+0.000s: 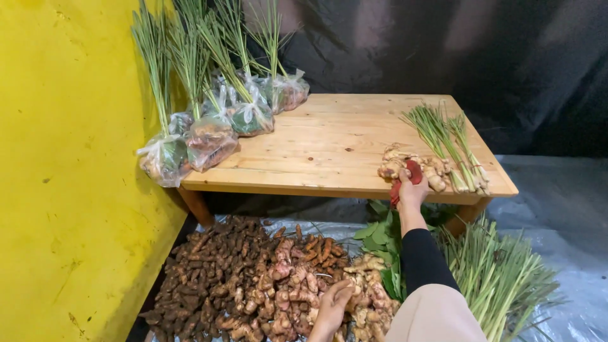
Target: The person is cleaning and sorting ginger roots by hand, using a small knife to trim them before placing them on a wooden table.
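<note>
Head camera looks down: right hand (411, 190), fingers clamped on red chilies (411, 172), rests beside ginger (394, 163) and lemongrass (443, 142) on the wooden tabletop (329, 139). Left hand (332, 307), fingers curled together, grips roots (297, 285) heaped on the floor below. Filled plastic bags (209, 139) line the tabletop's left edge.

Table (329, 136): centre and front-left bare, open passage from the front edge. Back-left corner blocked by bagged bundles (215, 126) with tall lemongrass stalks. Front-right crowded: ginger pieces (399, 161) touching cut lemongrass (446, 142). Yellow wall (69, 171) closes the left. Below, root heap (253, 278) and lemongrass pile (500, 272) cover the floor.
</note>
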